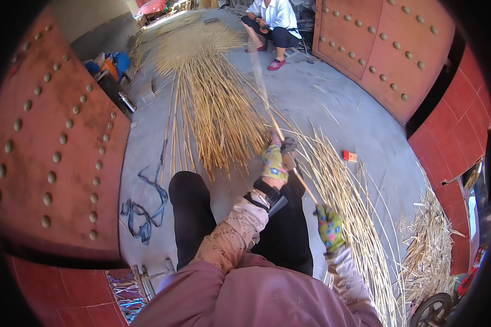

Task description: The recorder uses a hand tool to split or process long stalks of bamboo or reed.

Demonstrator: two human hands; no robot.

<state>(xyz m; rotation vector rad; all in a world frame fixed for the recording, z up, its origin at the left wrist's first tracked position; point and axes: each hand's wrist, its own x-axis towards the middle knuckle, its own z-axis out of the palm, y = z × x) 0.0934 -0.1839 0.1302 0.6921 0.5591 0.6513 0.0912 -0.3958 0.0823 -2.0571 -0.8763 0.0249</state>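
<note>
A long, thin straw-coloured stalk (306,185) runs slantwise between my hands, its far end smeared by motion. My left hand (274,162), in a flowered glove, is closed around it over my right knee. Something dark shows beside those fingers; I cannot tell whether it is a tool or part of the glove. Lower and to the right, my right hand (330,228), gloved alike, is closed at the stalk's near end. Loose pale stalks (346,191) lie beside my right arm. A large pile of yellow-brown stalks (218,117) spreads over the floor ahead.
Studded red door leaves stand left (60,147) and right (382,49). A person (275,24) squats at the far right. A small red box (349,156) lies right of the stalks, a heap of peelings (428,245) farther right. A dark strap (147,215) and a metal flask (126,102) are left.
</note>
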